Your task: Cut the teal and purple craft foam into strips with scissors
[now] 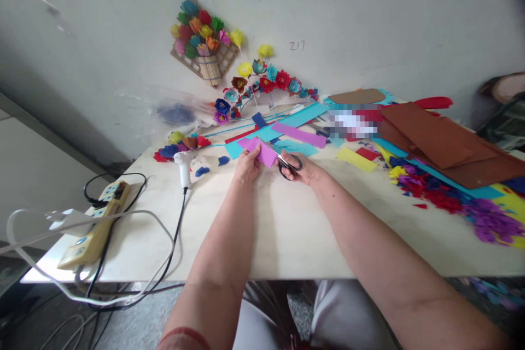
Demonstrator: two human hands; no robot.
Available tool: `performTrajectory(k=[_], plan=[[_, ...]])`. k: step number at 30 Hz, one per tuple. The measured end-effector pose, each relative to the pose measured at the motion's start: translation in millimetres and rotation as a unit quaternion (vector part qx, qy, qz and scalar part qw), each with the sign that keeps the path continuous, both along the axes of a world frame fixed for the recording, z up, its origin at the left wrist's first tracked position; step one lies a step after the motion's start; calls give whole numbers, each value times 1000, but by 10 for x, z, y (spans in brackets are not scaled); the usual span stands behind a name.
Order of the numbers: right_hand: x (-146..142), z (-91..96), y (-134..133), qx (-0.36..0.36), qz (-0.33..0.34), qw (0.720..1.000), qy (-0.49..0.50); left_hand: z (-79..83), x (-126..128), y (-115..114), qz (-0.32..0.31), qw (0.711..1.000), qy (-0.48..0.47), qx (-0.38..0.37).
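My left hand (248, 164) pinches a purple piece of paper (267, 156) above the middle of the table. In my right hand (301, 172) is a pair of black-handled scissors (290, 165), fingers through the loops, with the blades reaching left across the purple piece. Whether the blades are parted is too small to tell. Just behind, a purple strip (299, 134) lies over turquoise paper (303, 122). To the right of the scissors lies a yellow piece (356, 159).
A white glue gun (184, 169) stands at left, its cord running past a power strip (96, 224) with looping cables. Brown sheets (447, 145) and colourful scraps (443, 194) cover the right side. Paper flowers (266, 82) line the wall behind, below a hanging flower basket (210, 70).
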State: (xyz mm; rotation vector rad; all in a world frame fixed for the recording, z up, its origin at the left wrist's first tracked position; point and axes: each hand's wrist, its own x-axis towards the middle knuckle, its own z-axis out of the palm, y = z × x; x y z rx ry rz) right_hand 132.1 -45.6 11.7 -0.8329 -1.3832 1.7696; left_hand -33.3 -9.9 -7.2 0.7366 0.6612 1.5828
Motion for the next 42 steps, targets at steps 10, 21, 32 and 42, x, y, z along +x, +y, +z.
performTrajectory(k=[10,21,32,42], plan=[[-12,-30,19,12,3,1000,11,17,4,-18,14,1000,13,-7],[-9,-14,15,18,-17,999,-27,19,-1,-20,9,1000,26,-2],[13,-34,19,28,15,999,-18,3,10,-23,-8,1000,25,9],[33,-37,19,7,37,999,-3,64,28,-68,-8,999,7,-45]])
